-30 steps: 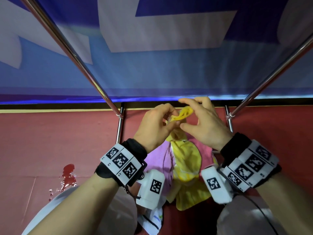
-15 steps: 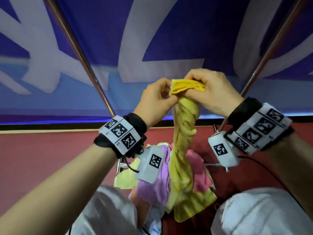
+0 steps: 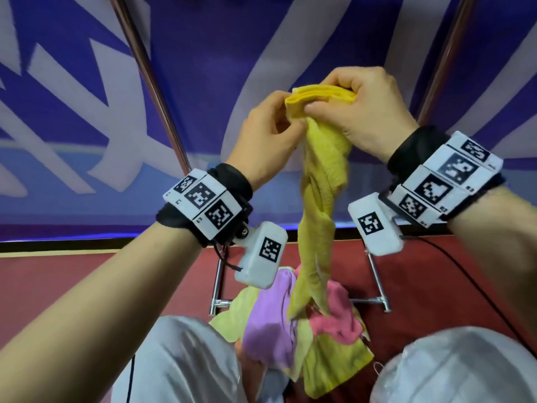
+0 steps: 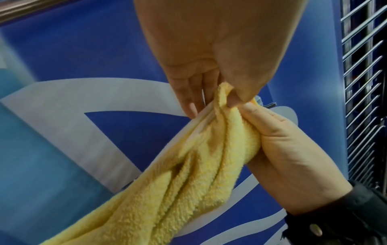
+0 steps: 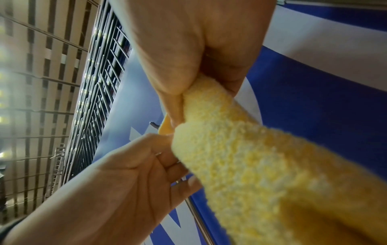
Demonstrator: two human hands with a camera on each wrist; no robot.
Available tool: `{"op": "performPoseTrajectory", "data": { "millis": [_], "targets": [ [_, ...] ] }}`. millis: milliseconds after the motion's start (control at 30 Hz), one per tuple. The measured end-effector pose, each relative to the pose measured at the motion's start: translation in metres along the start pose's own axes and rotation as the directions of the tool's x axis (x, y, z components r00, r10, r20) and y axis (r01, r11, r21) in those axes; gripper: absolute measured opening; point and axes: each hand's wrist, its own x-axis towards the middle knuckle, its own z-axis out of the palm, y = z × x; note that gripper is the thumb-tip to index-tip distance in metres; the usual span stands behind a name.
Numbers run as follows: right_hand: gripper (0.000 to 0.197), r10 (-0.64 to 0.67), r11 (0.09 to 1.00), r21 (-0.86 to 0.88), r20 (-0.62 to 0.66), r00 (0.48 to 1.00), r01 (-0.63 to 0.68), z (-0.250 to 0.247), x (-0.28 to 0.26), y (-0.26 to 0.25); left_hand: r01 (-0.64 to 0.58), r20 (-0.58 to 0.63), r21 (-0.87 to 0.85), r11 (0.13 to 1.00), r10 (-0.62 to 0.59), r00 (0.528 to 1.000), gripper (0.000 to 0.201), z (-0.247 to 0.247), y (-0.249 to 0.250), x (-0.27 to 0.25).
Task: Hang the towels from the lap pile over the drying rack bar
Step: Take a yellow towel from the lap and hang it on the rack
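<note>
A yellow towel hangs twisted in a long rope from both hands, its lower end reaching the lap pile. My left hand pinches its bunched top edge from the left. My right hand grips the same edge from the right, the two hands touching. The left wrist view shows the left hand and right hand closed on the towel. The right wrist view shows the towel running out of the right hand. On the lap lie a purple towel, a pink towel and a pale yellow-green one.
Two slanted metal rack poles rise on either side of the hands before a blue and white banner. The rack's feet stand on the red floor. A metal bar crosses the top left of the left wrist view.
Both hands have risen with the yellow towel, drawing it up out of the lap pile into a long hanging twist. The head view has tilted upward.
</note>
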Motion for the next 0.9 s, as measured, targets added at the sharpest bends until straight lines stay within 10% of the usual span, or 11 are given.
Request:
{"op": "performPoseTrajectory", "data": {
  "millis": [333,533,633,767,900],
  "targets": [
    [0.028,-0.026,1.0,-0.006,-0.106,0.994,0.026,-0.012,0.0,-0.029,0.191,0.046,0.076,0.979,-0.195,0.98,0.065,0.013,0.001,-0.027],
    [0.026,-0.029,1.0,0.0,-0.085,0.996,0.029,-0.022,0.005,-0.035,0.298,0.102,0.248,0.922,-0.331,0.938,0.019,0.03,-0.039,-0.046],
    [0.024,-0.024,0.999,-0.037,-0.038,0.999,0.022,-0.028,0.007,-0.035,0.306,0.017,0.334,0.892,-0.33,0.944,0.026,0.026,-0.044,-0.046],
    [0.028,-0.046,0.994,-0.102,-0.061,0.997,0.039,-0.032,0.007,-0.033,0.224,-0.117,0.101,0.969,-0.212,0.97,0.025,0.022,-0.023,-0.047],
    [0.026,-0.044,0.995,-0.089,0.008,0.999,0.045,-0.025,0.007,-0.033,0.168,0.002,-0.097,0.981,-0.169,0.986,0.046,0.026,-0.003,-0.045]
  ]
}}
